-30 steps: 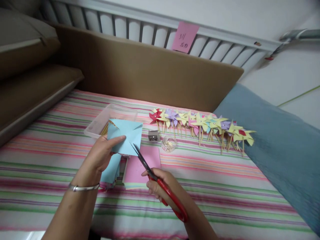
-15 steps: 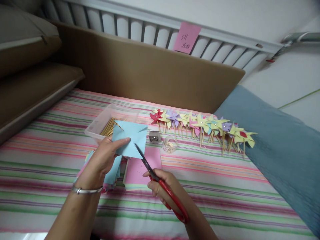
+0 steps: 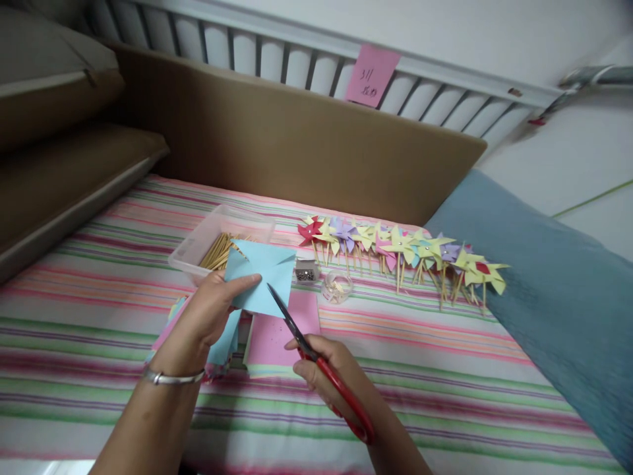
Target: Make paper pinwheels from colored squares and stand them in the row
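Observation:
My left hand (image 3: 208,316) pinches a light blue paper square (image 3: 264,277) with cuts running in from its corners, held up above the striped bedsheet. My right hand (image 3: 329,376) grips red-handled scissors (image 3: 316,359); their dark blades point up-left and the tip touches the lower edge of the blue square. Below the hands lies a stack of pink paper (image 3: 277,333) and more blue sheets (image 3: 225,343).
A clear plastic tray (image 3: 198,247) of wooden sticks sits behind the paper. A small box of pins (image 3: 305,271) and a round clear dish (image 3: 336,287) stand beside it. A row of finished paper pinwheels (image 3: 400,254) lies to the right, near a blue blanket (image 3: 554,303). A brown headboard (image 3: 297,145) backs the bed.
The blue square has shifted slightly right and turned a little in my left hand; the scissors stay at its lower edge. More of the sticks in the tray are uncovered.

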### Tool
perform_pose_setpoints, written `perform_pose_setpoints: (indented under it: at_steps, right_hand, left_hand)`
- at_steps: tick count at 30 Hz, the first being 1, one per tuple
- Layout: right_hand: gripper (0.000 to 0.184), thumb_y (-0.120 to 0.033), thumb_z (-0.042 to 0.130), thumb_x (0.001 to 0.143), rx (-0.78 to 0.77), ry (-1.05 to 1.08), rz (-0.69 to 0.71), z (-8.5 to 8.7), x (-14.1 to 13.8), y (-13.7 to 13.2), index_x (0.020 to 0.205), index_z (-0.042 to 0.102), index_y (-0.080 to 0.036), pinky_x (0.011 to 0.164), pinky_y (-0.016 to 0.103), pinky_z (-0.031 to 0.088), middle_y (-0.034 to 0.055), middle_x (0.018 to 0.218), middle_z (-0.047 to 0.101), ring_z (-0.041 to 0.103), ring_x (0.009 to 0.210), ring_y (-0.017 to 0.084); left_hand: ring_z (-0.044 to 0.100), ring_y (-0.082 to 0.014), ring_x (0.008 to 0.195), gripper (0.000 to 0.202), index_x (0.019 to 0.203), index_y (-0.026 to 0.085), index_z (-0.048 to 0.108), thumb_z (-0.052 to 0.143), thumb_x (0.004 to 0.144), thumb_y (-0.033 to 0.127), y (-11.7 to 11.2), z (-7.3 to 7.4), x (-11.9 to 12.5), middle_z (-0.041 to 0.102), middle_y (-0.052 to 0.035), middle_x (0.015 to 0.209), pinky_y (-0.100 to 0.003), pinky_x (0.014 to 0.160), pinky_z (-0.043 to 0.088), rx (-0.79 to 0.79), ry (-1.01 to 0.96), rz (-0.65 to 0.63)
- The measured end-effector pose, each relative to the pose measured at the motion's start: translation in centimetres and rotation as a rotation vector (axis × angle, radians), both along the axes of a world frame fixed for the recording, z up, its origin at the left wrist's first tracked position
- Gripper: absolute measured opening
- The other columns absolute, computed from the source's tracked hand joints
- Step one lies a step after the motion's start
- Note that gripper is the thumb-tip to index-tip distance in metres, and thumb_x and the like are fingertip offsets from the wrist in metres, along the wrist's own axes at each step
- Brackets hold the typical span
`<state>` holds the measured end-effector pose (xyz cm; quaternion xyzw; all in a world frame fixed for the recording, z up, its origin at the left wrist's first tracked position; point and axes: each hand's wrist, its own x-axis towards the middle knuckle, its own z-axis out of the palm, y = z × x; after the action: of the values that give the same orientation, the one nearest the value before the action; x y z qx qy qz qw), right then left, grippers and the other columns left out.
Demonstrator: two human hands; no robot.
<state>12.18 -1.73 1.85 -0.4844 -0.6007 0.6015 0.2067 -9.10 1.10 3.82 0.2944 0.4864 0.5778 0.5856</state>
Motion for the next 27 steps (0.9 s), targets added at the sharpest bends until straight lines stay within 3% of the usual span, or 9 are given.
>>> perform_pose_setpoints:
  at_steps: [20, 27]
  right_hand:
    - [0.032, -0.037, 0.067, 0.073, 0.11, -0.102, 0.044, -0.7, 0.4, 0.2, 0.099, 0.069, -0.018, 0.05, 0.021, 0.032, -0.0038, 0.061, 0.046, 0.036, 0.053, 0.008]
    - [0.031, -0.036, 0.062, 0.078, 0.218, -0.171, 0.121, -1.2, 0.8, 0.4, 0.105, 0.066, -0.02, 0.052, 0.021, 0.033, -0.0044, 0.063, 0.046, 0.037, 0.054, 0.009]
  left_hand:
    - [0.049, -0.0126, 0.042, 0.025, 0.062, 0.014, 0.06, 0.078, 0.055, 0.031, 0.1, 0.1, 0.2, 0.057, -0.0013, 0.051, -0.025, 0.04, 0.039, -0.049, 0.021, 0.028]
    - [0.054, -0.0132, 0.046, 0.024, 0.065, 0.013, 0.064, 0.08, 0.053, 0.026, 0.2, 0.4, 0.4, 0.062, -0.0017, 0.055, -0.023, 0.042, 0.041, -0.061, -0.013, 0.085]
